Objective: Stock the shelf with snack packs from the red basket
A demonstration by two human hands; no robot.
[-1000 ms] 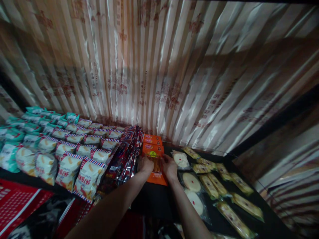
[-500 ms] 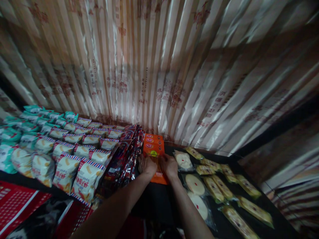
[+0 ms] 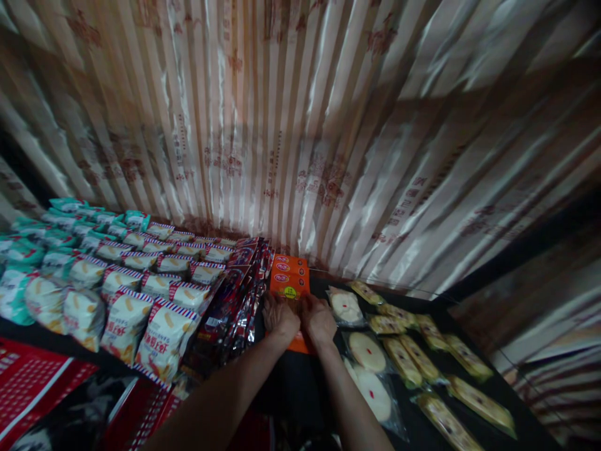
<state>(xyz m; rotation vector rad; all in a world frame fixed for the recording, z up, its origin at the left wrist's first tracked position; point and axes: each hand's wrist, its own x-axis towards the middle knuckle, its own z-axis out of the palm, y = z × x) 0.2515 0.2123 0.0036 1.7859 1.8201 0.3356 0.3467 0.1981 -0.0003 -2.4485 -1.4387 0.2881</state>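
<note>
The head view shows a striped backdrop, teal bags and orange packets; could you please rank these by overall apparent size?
1. Striped backdrop
2. Teal bags, as a group
3. Orange packets, partly hidden

Flat packets were orange with yellow spot. Snack bags were white, edges striped red and blue; other bags, teal. Round pieces were whitish, red-marked. Table was black. Curtain was striped beige-brown, with reddish prints.
</note>
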